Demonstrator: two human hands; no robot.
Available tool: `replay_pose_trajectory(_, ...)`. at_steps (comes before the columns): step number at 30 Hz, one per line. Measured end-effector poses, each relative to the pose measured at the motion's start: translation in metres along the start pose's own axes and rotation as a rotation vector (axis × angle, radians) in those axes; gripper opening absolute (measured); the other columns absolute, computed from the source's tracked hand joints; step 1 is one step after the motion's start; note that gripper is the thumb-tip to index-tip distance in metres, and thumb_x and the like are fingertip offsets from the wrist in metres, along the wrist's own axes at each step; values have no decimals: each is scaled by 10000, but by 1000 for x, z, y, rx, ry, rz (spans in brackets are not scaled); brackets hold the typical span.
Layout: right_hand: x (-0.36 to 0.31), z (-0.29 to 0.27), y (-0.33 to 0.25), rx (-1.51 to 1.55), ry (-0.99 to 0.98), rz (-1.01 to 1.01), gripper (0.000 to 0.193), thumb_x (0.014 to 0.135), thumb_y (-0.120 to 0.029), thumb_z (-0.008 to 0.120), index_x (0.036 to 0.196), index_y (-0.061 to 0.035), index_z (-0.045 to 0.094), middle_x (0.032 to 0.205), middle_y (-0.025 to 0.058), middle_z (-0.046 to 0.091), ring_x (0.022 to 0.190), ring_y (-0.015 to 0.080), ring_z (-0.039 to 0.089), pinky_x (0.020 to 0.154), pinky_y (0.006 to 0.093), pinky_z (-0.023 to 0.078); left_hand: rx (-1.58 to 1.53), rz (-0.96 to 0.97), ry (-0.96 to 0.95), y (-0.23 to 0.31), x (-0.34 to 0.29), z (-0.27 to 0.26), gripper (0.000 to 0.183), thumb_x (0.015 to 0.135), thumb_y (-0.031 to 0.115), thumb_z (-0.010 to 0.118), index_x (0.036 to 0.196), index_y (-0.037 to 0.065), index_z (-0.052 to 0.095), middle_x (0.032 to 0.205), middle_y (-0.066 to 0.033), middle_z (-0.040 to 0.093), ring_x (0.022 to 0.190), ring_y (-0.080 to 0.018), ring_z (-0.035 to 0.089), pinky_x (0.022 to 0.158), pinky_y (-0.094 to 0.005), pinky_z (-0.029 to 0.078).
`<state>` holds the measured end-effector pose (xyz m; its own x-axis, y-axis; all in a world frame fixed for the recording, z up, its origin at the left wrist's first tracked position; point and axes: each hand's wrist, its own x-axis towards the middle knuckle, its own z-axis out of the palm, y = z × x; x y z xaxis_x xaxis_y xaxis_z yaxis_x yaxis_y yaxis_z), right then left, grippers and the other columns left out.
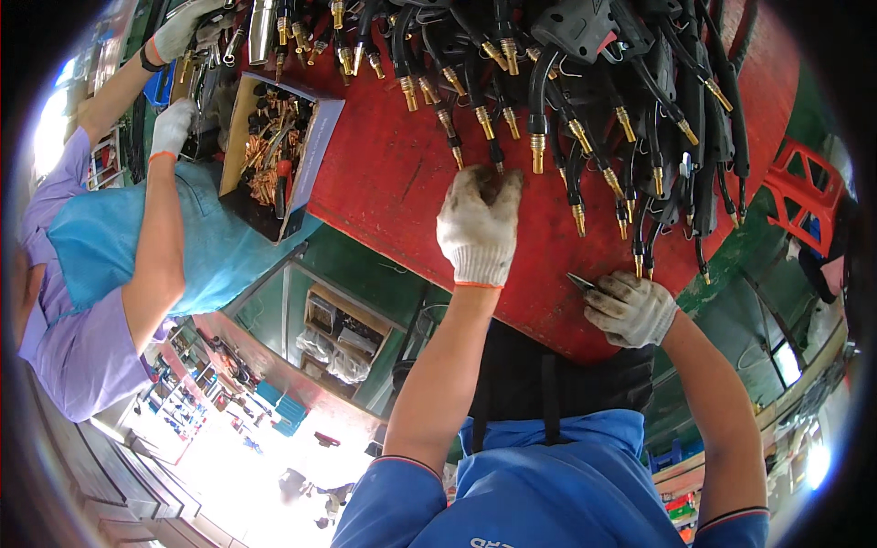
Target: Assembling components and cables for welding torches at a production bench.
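Many black welding torches with bent necks and brass ends [538, 151] lie over the far part of a red table [393, 173]. My left hand [480, 228], in a white work glove with blackened fingertips, is at the ends of two necks, its fingers curled together. One dark neck [496, 151] runs down to the gap between thumb and fingers; whatever is pinched there is hidden. By the table's near right edge, my gloved right hand [630, 309] is closed around a small tool with a pointed metal tip [579, 281]. The rest of that tool is covered by the glove.
An open box [315, 146] of copper-coloured parts and a red-handled tool stands at the table's left. Beside it a co-worker's gloved hands [172, 128] work among metal parts. A red plastic stool [804, 194] is at the right, and a carton [343, 333] sits below on the left.
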<state>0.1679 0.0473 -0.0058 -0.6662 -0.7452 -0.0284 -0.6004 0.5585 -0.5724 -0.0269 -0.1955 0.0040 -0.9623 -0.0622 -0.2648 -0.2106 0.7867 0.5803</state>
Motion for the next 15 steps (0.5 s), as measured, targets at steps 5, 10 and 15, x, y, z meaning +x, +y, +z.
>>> replay_pose_trajectory(5,-3,5,0,-8,36,1,563,727,-366,834,1247,-170,747,1379,41,712,1292,298,671,1110,489,562,63,29,50,-4,4,9,313,982,358,803,1007,46,799,868,-111,815,791,-292,794,744,-423,605)
replay_pose_trajectory(10,-4,7,1,-30,51,-10,562,721,-376,836,1241,-178,755,1391,36,707,1307,299,662,1117,486,557,78,33,51,-5,3,10,302,988,352,794,976,50,804,846,-117,810,783,-301,795,728,-432,606)
replay_pose_trajectory(15,-6,9,1,-30,25,-14,566,712,-383,839,1234,-177,759,1415,35,693,1318,303,653,1119,491,556,48,108,92,-3,0,8,275,997,312,801,1008,38,789,881,-139,813,779,-310,790,747,-422,618)
